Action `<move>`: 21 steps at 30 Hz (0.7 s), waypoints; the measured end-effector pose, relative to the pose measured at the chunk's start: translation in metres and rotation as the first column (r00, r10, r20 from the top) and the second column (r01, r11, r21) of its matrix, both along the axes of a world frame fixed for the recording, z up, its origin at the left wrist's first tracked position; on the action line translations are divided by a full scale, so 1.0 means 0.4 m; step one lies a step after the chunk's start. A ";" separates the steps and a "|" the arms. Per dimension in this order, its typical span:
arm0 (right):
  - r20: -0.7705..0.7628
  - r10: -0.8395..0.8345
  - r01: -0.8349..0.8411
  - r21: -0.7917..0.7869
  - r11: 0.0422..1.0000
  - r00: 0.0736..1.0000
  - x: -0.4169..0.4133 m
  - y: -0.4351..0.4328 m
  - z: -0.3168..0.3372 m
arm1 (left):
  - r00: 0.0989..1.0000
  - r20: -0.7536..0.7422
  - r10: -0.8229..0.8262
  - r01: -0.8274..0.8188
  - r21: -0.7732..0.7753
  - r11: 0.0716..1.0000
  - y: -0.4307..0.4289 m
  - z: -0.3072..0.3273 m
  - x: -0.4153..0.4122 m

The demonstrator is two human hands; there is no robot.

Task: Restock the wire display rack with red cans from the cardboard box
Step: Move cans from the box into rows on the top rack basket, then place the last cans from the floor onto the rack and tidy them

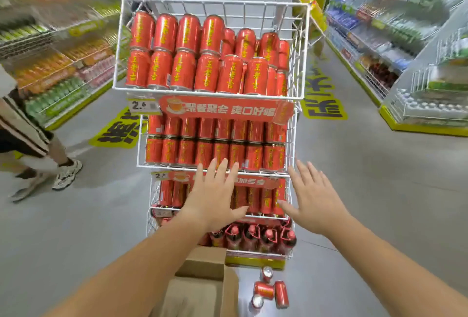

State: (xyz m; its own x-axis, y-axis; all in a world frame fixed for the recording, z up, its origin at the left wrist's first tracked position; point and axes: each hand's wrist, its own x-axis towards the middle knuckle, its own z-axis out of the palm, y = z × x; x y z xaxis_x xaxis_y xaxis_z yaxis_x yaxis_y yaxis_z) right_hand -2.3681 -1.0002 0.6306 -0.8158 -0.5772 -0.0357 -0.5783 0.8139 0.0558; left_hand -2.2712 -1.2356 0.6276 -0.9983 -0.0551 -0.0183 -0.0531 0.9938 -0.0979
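A white wire display rack point(301, 45) stands in front of me with several tiers. Red cans point(187, 53) fill its top basket in two stacked layers, with lower rows at the right side. More red cans fill the middle tier point(202, 149) and the tier below. My left hand point(215, 195) and my right hand point(311, 197) are stretched out before the lower tiers, fingers spread and straight, holding nothing. An open cardboard box point(205, 276) sits on the floor at the rack's foot. Several loose red cans point(272, 290) lie on the floor right of the box.
Bottles with red caps point(255, 238) fill the rack's bottom tier. A person's legs and sneakers point(63, 172) are at the left. Stocked shelves point(395, 38) line both aisle sides. Yellow floor signs point(321, 98) flank the rack.
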 end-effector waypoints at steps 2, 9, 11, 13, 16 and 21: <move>0.040 -0.031 0.030 0.014 0.999 0.999 -0.008 0.020 -0.059 | 1.000 0.011 -0.022 0.022 0.006 1.000 0.006 -0.061 -0.029; 0.135 -0.121 0.111 0.078 0.991 0.983 -0.053 0.095 -0.335 | 0.979 0.183 -0.090 0.080 0.059 0.995 0.098 -0.357 -0.140; 0.177 -0.135 0.117 0.108 0.987 0.975 -0.064 0.120 -0.447 | 0.965 0.240 -0.103 0.090 0.062 0.994 0.131 -0.460 -0.151; 0.226 -0.147 0.125 0.107 0.986 0.963 -0.073 0.147 -0.565 | 0.950 0.290 -0.119 0.095 0.096 0.991 0.160 -0.575 -0.159; 0.297 -0.138 0.104 0.127 0.986 0.945 -0.076 0.190 -0.754 | 0.919 0.375 -0.119 0.079 0.121 0.990 0.192 -0.750 -0.155; 0.395 -0.120 0.042 0.200 0.979 0.911 -0.067 0.258 -1.066 | 0.855 0.516 -0.042 -0.028 0.128 0.991 0.250 -1.081 -0.136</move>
State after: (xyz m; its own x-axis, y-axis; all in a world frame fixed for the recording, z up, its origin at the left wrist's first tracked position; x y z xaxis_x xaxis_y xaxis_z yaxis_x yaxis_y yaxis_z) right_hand -2.3951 -0.8969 0.2042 -0.7526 -0.4616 -0.4696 -0.5155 0.8567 -0.0160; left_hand -2.3256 -1.1357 0.1951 -0.8428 -0.0104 -0.5381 -0.0229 0.9996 0.0166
